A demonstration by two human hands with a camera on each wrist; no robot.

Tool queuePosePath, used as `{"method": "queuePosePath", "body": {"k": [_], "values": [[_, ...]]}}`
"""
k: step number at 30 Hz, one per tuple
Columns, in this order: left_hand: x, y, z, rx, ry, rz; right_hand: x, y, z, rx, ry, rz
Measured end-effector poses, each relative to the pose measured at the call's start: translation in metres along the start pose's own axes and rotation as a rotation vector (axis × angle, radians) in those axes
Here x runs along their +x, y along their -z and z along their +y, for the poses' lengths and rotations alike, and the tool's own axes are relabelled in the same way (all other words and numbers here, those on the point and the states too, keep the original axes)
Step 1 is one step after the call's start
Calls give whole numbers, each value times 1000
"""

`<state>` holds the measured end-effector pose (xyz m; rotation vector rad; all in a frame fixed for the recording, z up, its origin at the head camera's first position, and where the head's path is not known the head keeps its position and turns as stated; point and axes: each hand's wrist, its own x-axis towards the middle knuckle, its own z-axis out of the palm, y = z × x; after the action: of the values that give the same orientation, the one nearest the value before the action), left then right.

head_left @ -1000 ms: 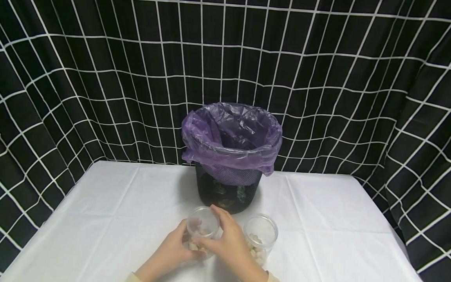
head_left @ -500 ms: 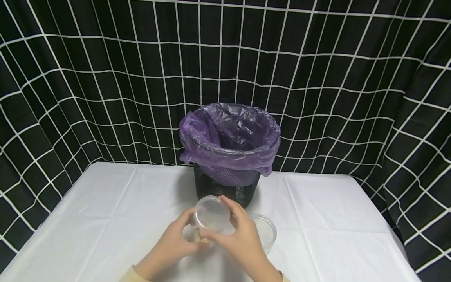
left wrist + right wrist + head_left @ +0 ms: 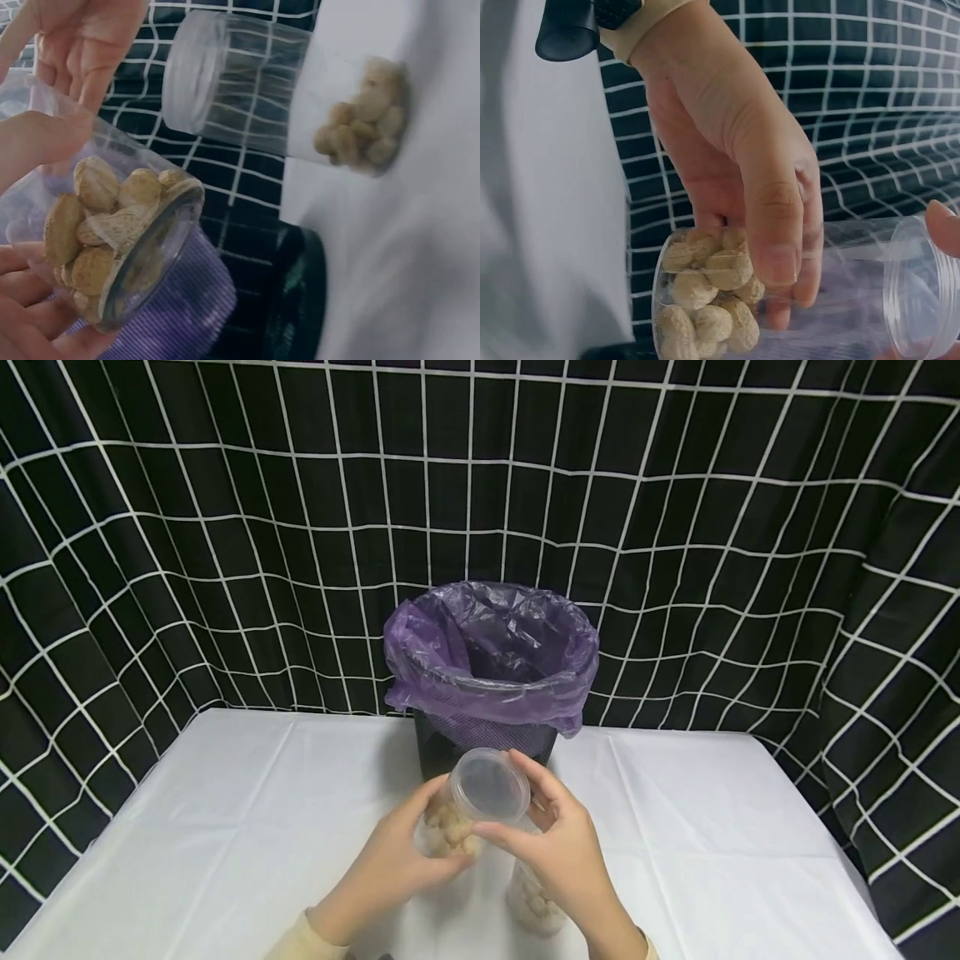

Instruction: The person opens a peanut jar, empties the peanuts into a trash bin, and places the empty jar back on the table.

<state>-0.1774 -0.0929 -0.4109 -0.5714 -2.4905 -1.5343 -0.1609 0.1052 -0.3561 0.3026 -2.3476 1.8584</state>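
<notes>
Your left hand (image 3: pixel 390 864) grips a clear jar (image 3: pixel 468 806) with peanuts (image 3: pixel 448 827) inside, fingers curled around its lower part. The jar is lifted above the surface (image 3: pixel 225 827) and tilted: its long axis goes from the bottom, near you and to the left, up to the lid (image 3: pixel 491 774), which points far and a little right, toward the bin (image 3: pixel 491 693). The peanuts lie together at the bottom end of the jar. Your right hand (image 3: pixel 566 852) holds the lid end, with the thumb and fingers bent around its rim.

A second jar (image 3: pixel 534 902), also with peanuts, stands upright on the surface just under your right hand, partly hidden by it. The bin, with a purple bag (image 3: pixel 487 652), stands on the far side of the surface, in front of the black curtain (image 3: pixel 225 527).
</notes>
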Motion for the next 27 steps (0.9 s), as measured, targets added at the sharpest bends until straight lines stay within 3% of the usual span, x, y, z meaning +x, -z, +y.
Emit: {"method": "queuePosePath", "body": {"k": [10, 15, 22, 27], "values": [[15, -3, 19, 76, -92, 39, 1, 18, -5, 73, 18, 5], [18, -3, 26, 103, -129, 27, 1, 24, -5, 92, 39, 8], [16, -1, 23, 217, -224, 57, -1, 23, -3, 123, 1, -7], [17, -2, 19, 311, -308, 114, 0, 20, -1, 61, 3, 6]]}}
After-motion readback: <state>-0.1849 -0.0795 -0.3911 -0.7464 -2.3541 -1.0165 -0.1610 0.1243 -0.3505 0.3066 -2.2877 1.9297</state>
